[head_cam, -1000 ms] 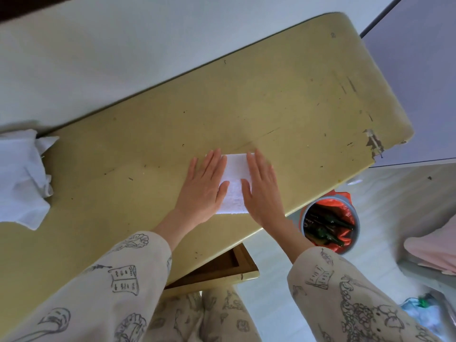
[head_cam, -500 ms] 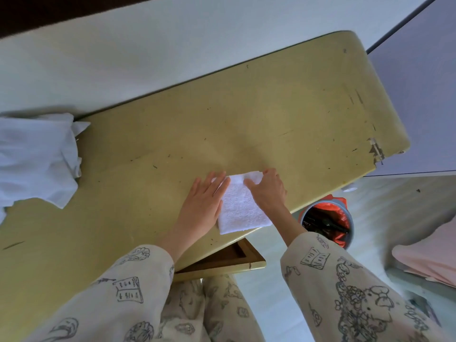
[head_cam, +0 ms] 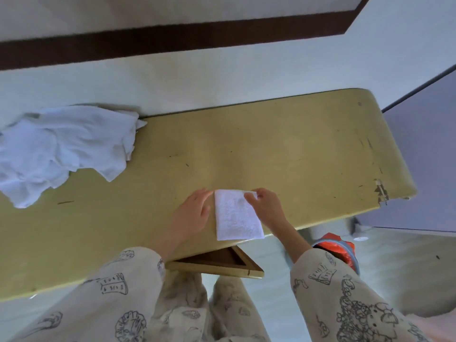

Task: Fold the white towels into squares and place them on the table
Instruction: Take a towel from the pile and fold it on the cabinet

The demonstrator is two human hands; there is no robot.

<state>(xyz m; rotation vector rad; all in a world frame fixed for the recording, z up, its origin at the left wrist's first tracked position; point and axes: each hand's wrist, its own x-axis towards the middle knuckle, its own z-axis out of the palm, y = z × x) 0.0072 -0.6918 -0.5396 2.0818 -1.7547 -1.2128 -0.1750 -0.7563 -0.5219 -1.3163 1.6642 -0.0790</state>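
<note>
A small folded white towel [head_cam: 235,215] lies on the yellow table [head_cam: 283,149], near its front edge. My right hand [head_cam: 265,206] pinches the towel's far right corner with curled fingers. My left hand [head_cam: 195,211] lies just left of the towel with relaxed fingers, fingertips by its far left corner. A heap of unfolded white towels [head_cam: 61,149] sits at the table's far left, against the wall.
A white wall [head_cam: 222,75] runs along the table's back edge. An open wooden drawer [head_cam: 219,261] juts out under the table in front of me. A bin with an orange liner [head_cam: 343,250] stands on the floor to the right.
My right hand went from pressing flat on the towel to pinching its far corner. My left hand slid off to the towel's left side. The view tilted up, showing more of the towel heap.
</note>
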